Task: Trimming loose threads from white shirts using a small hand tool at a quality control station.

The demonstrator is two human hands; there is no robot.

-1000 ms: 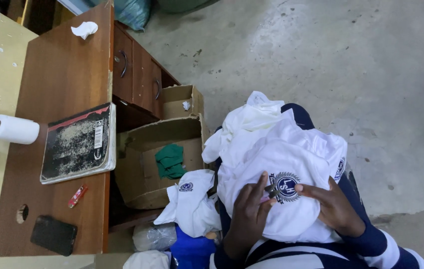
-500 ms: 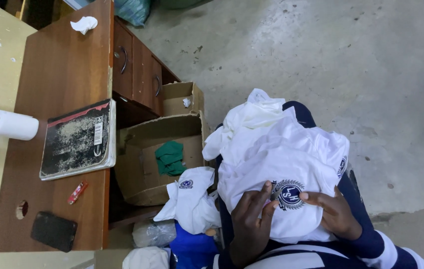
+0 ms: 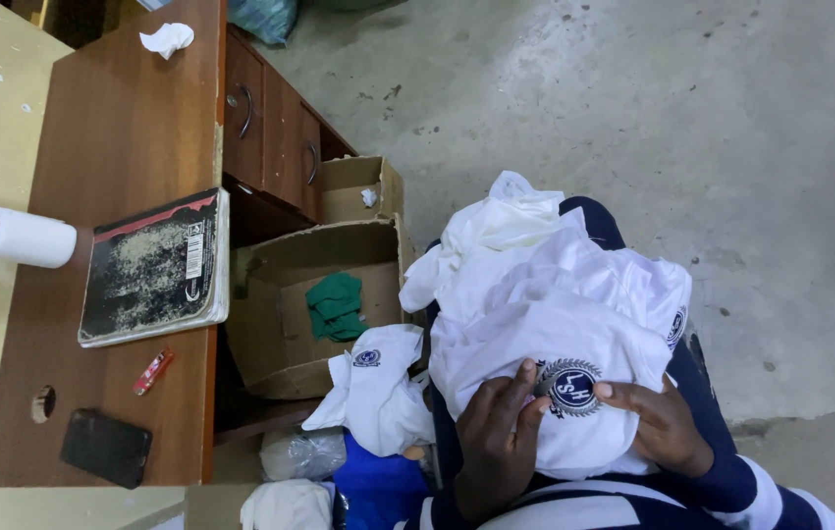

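A heap of white garments [image 3: 555, 294] lies on my lap. The top one carries a round dark-blue badge [image 3: 571, 386]. My left hand [image 3: 498, 440] presses on the cloth at the badge's left edge, fingertips touching it. My right hand [image 3: 661, 422] pinches the cloth at the badge's right edge. Both hands hold the white garment around the badge. Another white garment with a small blue badge [image 3: 374, 388] hangs beside my left knee.
An open cardboard box [image 3: 280, 285] holding a green cloth [image 3: 336, 306] stands left of my lap, a smaller box [image 3: 358, 186] behind it. A brown desk [image 3: 123, 147] bears a worn book [image 3: 154, 267], paper roll [image 3: 25, 238], phone [image 3: 106, 448], red lighter [image 3: 153, 371] and crumpled tissue [image 3: 167, 37].
Both hands have drawn the badge patch slightly lower and closer to me. My fingers have shifted around the badge's edges. The rest of the scene stays the same.
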